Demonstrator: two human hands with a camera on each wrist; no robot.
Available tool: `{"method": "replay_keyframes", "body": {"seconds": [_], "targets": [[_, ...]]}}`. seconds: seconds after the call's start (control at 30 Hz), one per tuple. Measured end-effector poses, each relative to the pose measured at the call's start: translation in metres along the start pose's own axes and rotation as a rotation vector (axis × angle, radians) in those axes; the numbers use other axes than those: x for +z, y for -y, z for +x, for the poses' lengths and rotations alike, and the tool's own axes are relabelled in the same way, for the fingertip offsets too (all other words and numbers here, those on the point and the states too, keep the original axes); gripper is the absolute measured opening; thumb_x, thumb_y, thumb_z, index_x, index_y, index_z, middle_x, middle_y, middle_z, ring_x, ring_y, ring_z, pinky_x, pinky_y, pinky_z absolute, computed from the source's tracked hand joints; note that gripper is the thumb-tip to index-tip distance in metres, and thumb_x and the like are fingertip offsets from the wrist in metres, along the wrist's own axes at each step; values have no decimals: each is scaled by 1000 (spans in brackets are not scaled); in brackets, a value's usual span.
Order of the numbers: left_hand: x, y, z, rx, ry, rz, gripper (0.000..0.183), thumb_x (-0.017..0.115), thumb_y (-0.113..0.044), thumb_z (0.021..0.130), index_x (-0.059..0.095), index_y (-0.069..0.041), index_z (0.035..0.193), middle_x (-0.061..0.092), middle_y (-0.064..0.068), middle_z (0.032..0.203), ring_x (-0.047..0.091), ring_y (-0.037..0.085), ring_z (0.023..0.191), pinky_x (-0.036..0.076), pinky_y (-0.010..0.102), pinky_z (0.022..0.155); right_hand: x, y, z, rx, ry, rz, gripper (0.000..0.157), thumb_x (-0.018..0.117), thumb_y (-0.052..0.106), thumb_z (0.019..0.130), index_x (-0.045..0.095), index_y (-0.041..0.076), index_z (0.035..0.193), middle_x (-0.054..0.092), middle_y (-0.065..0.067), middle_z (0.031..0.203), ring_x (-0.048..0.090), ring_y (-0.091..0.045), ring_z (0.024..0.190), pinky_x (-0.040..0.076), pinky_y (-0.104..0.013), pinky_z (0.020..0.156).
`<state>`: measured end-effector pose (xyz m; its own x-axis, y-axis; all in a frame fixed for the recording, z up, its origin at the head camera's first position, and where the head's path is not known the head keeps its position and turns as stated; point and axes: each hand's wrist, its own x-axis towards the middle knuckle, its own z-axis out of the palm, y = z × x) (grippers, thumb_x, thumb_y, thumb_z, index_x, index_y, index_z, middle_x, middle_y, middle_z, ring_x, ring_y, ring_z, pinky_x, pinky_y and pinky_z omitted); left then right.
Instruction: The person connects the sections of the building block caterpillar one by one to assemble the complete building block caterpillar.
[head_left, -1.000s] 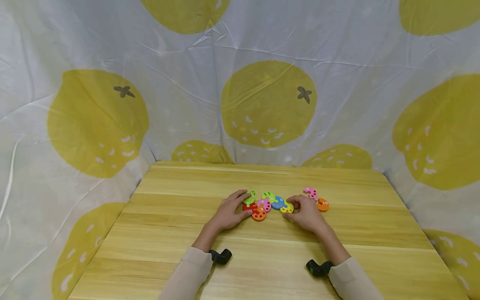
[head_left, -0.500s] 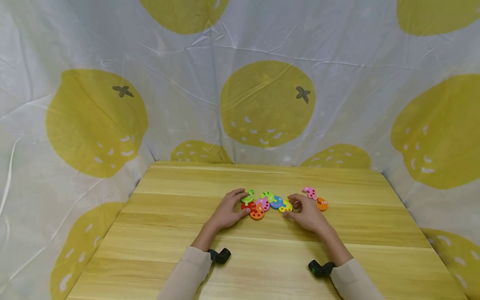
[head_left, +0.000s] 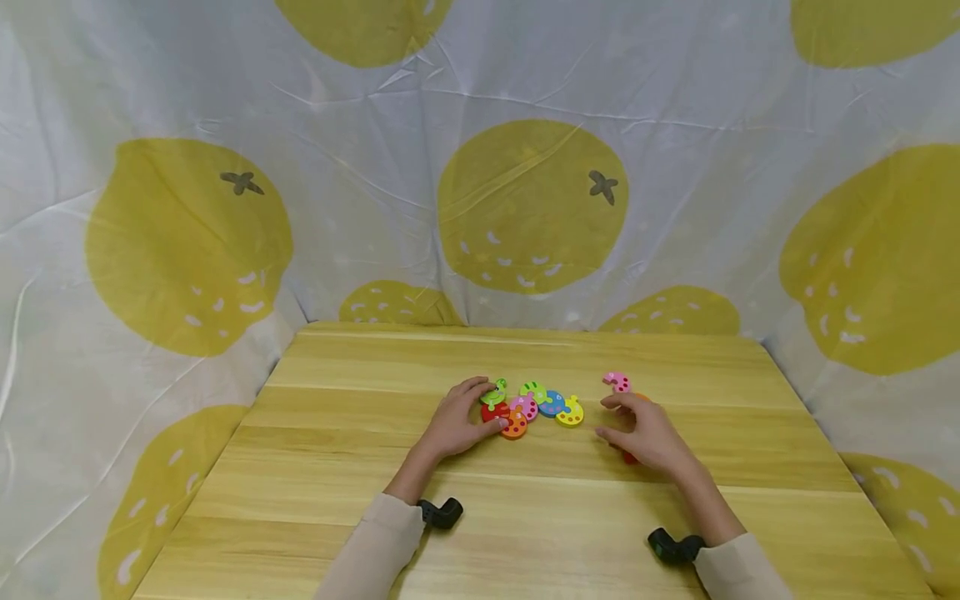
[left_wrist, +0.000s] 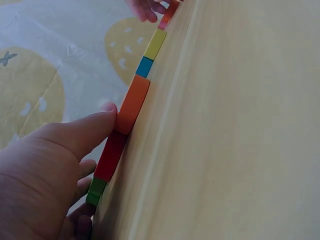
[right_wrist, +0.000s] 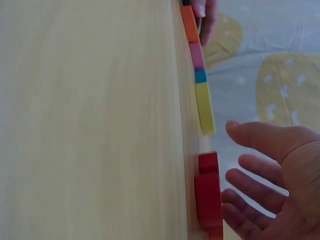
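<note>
Backing wooden table [head_left: 517, 517]: lemon-print cloth [head_left: 367, 200]; left grip [head_left: 456, 423] holds joined pieces [head_left: 526, 407]; right grip [head_left: 651, 433] relaxed.

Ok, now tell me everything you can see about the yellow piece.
The yellow piece is flat and rounded with thick, smooth sides, and looks like painted wood. Its top carries orange dots, and a small knob juts from its far edge; any number on it is too small to read. It lies flat on the table at the right end of the chain, meeting the blue piece on its left. The right hand is beside it but apart, and no hand touches it.
</note>
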<state>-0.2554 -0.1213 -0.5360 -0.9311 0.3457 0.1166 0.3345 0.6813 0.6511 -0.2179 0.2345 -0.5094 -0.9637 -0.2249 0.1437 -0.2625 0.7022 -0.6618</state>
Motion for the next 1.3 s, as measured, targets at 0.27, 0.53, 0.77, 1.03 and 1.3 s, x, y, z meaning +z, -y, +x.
{"method": "replay_keyframes", "body": {"seconds": [0.27, 0.53, 0.77, 1.03, 1.3], "targets": [[1, -1, 1, -5, -11, 20, 74, 76, -50, 89, 54, -15, 150, 43, 6, 161, 38, 32, 150, 33, 55, 122, -16, -12, -12, -26, 41, -22, 59, 90, 32, 81, 68, 3, 127, 70, -12, 118, 66, -31, 106, 57, -49, 93], [-3, -6, 2, 18, -17, -38, 61, 73, -36, 96, 54, -11, 149, 43, 8, 161, 37, 33, 151, 33, 55, 122, -29, -26, -24, -105, 109, -79, 68, 92, 38, 77, 66, 7, 132, 71, -4, 122, 65, -25, 110, 54, -43, 95], [-2, -5, 0, 19, -20, -23, 56, 69, -33, 97, 55, -11, 147, 44, 9, 160, 38, 34, 150, 33, 55, 122, -30, -31, -31, -93, 158, -110, 55, 88, 42, 81, 70, 17, 126, 66, -1, 124, 60, -21, 109, 51, -36, 92], [5, -5, -2, -36, -30, 3, 81, 79, -57, 83, 54, -15, 149, 43, 5, 160, 37, 33, 150, 33, 59, 121, -25, -30, -31, -41, 147, -68, 56, 86, 41, 83, 69, 13, 129, 67, -3, 123, 56, -17, 101, 49, -28, 84], [4, -5, 1, -51, -32, 80, 85, 77, -64, 82, 52, -20, 151, 43, 3, 161, 39, 32, 149, 32, 57, 121, -22, -24, -17, -66, 100, -66, 49, 87, 34, 84, 69, 16, 126, 64, 6, 101, 56, -16, 91, 50, -28, 79]]}}
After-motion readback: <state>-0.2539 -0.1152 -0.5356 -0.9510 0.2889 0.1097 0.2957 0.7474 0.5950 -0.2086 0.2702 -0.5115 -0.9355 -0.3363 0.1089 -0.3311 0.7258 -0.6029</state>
